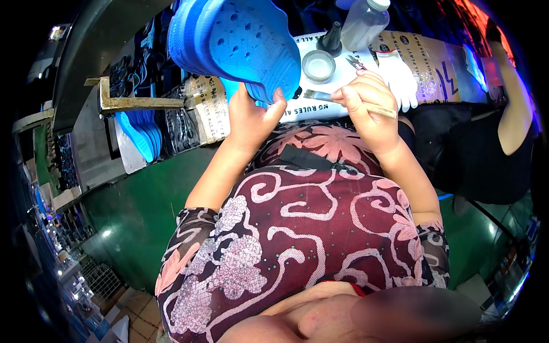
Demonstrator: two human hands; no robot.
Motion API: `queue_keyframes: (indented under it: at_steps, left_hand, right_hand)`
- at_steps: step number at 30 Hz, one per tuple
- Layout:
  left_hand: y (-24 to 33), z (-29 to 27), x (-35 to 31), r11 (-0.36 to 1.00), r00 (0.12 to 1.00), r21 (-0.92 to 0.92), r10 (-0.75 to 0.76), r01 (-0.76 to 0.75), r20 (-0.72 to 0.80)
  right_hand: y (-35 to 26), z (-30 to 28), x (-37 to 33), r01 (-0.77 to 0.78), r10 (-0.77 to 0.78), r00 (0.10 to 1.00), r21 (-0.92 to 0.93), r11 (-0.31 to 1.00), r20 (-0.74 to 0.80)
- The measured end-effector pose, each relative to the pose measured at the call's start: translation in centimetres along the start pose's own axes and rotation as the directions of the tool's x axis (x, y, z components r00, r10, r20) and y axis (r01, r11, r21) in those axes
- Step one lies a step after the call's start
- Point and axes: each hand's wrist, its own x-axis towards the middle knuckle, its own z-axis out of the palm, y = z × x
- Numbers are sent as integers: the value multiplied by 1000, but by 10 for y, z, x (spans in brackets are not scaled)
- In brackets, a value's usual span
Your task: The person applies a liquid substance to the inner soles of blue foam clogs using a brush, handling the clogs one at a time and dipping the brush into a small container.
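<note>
Two grips noted: the left hand (251, 117) grasps a blue perforated clog (246, 48), raised left of the round clear dish (319, 67), apparently so its edge faces the flat paintbrush (327, 96) pinched in the right hand (369, 103).

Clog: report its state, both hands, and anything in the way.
Left hand gripping clog. Right hand holding brush, bristles close to clog's edge, contact unclear. Nothing seen between them; jar just beyond brush.
</note>
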Motion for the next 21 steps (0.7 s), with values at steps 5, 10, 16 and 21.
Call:
queue_keyframes:
  at_steps: [5, 10, 16, 21]
  left_hand:
    - [2, -1, -4, 999, 999, 45, 19, -21, 34]
    - [-8, 1, -5, 989, 993, 84, 120, -119, -4]
    - [-9, 4, -6, 994, 995, 56, 99, -99, -11]
    - [6, 5, 9, 987, 986, 3, 164, -164, -19]
  right_hand:
    - [-3, 3, 6, 56, -56, 998, -41, 998, 12]
    - [-1, 3, 5, 74, -69, 996, -101, 992, 49]
    - [-1, 1, 6, 94, -93, 996, -71, 993, 18]
    - [0, 8, 5, 140, -136, 989, -79, 987, 60]
